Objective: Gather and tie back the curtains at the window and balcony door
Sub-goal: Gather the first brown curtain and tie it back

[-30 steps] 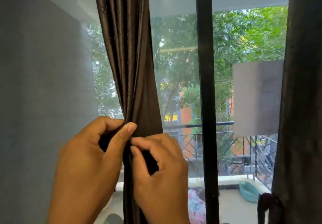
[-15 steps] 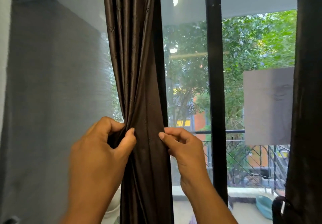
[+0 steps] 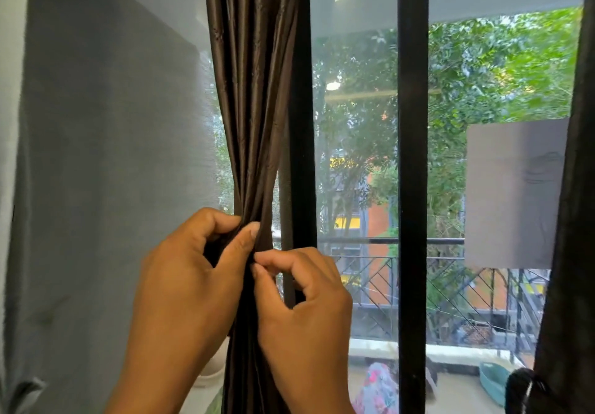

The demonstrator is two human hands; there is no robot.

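A dark brown satin curtain (image 3: 254, 92) hangs gathered into a narrow bundle in front of the balcony door's glass. My left hand (image 3: 190, 272) grips the bundle at its narrowest point, thumb pressed on the front folds. My right hand (image 3: 306, 304) pinches the fabric just below that thumb, fingers curled around the bundle's right edge. A second dark curtain (image 3: 570, 252) hangs along the right edge of the view, with a dark tie-back knot (image 3: 521, 391) low on it.
A black door frame bar (image 3: 413, 188) stands right of my hands, another black upright (image 3: 301, 124) just behind the curtain. A grey mesh screen (image 3: 112, 156) fills the left. Outside are a balcony railing (image 3: 450, 285), trees and a teal basin (image 3: 492, 381).
My right hand has moved left from the curtain's right edge to meet my left thumb, squeezing the bundle narrower. The view has shifted slightly.
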